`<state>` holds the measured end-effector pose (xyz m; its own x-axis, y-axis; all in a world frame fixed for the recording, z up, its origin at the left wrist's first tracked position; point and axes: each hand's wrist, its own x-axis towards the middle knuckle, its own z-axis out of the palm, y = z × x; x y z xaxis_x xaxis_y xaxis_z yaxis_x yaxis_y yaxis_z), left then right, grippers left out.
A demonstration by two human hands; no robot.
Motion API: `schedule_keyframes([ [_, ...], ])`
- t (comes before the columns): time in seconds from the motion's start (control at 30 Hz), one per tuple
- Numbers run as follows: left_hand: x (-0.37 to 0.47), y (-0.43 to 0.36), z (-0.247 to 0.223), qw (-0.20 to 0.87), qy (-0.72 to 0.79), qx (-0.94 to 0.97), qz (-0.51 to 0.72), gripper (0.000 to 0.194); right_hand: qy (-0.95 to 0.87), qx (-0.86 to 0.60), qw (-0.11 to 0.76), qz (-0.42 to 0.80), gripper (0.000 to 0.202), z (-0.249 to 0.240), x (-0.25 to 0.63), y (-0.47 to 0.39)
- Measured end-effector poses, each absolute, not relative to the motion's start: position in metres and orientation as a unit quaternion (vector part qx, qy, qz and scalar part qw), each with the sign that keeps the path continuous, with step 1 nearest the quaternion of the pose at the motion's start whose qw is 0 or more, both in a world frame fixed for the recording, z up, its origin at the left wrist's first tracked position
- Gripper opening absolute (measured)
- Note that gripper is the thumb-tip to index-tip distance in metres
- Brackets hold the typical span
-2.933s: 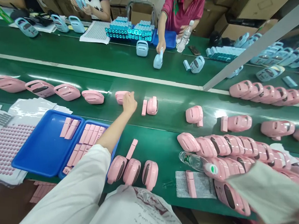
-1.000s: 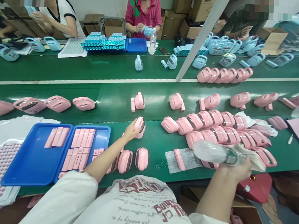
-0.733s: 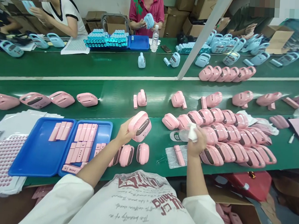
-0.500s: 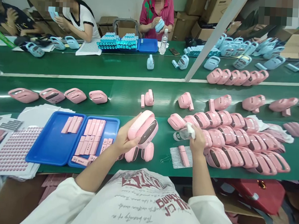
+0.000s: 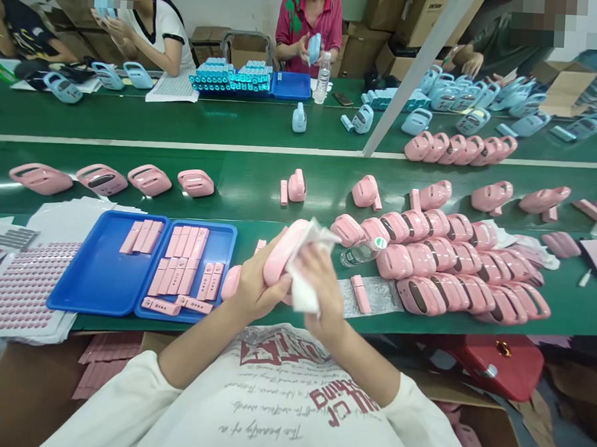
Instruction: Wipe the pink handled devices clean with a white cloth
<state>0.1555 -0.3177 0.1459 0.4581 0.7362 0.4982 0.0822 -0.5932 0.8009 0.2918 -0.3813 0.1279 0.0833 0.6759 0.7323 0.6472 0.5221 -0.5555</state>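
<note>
My left hand (image 5: 256, 284) grips a pink handheld device (image 5: 283, 251) in front of my chest, above the near edge of the green bench. My right hand (image 5: 320, 283) presses a white cloth (image 5: 306, 264) against the device's face, covering most of it. Just right of my hands lies a clear plastic bottle (image 5: 361, 252) on its side. A pink strip part (image 5: 361, 293) rests on a foam pad (image 5: 379, 294). Another pink device (image 5: 230, 281) stands on the bench behind my left hand.
A blue tray (image 5: 100, 273) with pink strip parts sits at left beside sticker sheets (image 5: 19, 289). Rows of pink devices (image 5: 457, 258) crowd the right. More pink devices (image 5: 151, 179) ride the green belt. Across it, other people handle blue devices (image 5: 299, 117).
My left hand fetched a pink device from the belt and brought it near. My right hand put the bottle down on the bench and brought the white cloth onto the device.
</note>
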Motion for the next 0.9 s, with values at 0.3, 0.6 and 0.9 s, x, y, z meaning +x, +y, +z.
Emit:
schedule_keyframes([
  [0.3,0.159,-0.323,0.147,0.51,0.432,0.594,0.449,0.042,-0.726,-0.46,0.511,0.015,0.047,0.133,0.3,-0.383],
  [0.6,0.17,-0.321,0.156,0.692,0.372,0.442,0.432,0.05,-0.292,-0.531,0.658,0.446,0.061,0.109,0.297,-0.381],
  [0.9,0.172,-0.315,0.14,0.675,0.338,0.5,0.424,0.036,-0.096,-0.506,0.598,0.614,0.063,0.106,0.295,-0.372],
])
